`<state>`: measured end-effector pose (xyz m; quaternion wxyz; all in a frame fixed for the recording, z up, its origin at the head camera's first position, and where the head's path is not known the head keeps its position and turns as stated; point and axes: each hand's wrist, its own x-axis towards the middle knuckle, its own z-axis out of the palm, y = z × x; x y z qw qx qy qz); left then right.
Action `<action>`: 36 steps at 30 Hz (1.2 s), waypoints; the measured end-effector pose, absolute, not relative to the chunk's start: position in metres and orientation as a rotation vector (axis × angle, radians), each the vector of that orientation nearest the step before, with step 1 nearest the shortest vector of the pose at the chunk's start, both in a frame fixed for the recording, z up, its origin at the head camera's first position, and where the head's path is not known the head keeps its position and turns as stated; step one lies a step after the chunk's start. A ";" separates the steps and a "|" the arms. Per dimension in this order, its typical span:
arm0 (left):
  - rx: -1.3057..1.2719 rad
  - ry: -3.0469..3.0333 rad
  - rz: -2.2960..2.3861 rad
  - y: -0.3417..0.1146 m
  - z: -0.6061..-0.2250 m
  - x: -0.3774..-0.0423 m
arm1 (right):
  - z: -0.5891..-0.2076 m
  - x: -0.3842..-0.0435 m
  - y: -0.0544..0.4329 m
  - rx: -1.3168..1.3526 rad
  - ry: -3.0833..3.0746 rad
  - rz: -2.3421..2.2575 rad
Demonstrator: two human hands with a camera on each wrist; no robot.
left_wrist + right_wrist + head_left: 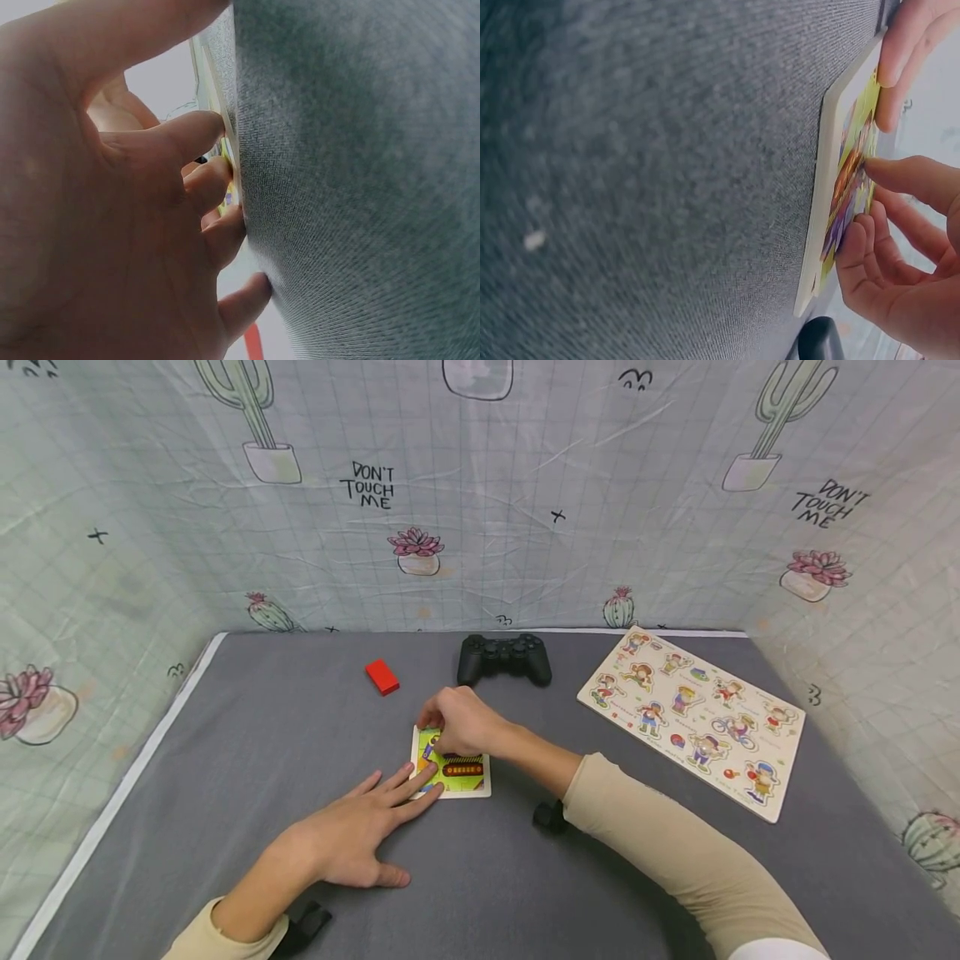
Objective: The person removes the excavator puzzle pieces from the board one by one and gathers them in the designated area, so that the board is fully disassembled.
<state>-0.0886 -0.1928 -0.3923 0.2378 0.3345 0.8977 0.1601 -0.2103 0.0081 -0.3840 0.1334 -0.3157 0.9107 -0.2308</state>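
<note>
A small flat picture puzzle [465, 783] with a pale rim and a yellow-green picture lies on the grey table. My left hand [352, 831] is spread flat, its fingertips resting on the puzzle's left part and its thumb out on the cloth. Above the puzzle's upper left, my right hand [467, 720] has curled fingers and pinches a piece of the picture between thumb and fingertips. In the right wrist view, the thumb [911, 176] and the bent fingers [862, 251] meet the picture's surface. The piece's outline is mostly hidden by the fingers.
Behind the puzzle lie a red block [382, 677] and a black game controller [504, 660]. A larger wooden board with cartoon figures [693, 720] lies at the right. Patterned cloth walls [480, 577] stand around the grey table [300, 727].
</note>
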 end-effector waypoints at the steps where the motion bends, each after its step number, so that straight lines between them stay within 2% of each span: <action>1: 0.915 2.459 0.439 -0.193 -0.392 -0.088 | -0.384 -0.210 0.008 -0.912 2.638 -0.674; 36: 0.904 2.459 0.430 -0.192 -0.394 -0.088 | -0.386 -0.214 0.052 -0.703 2.508 -1.083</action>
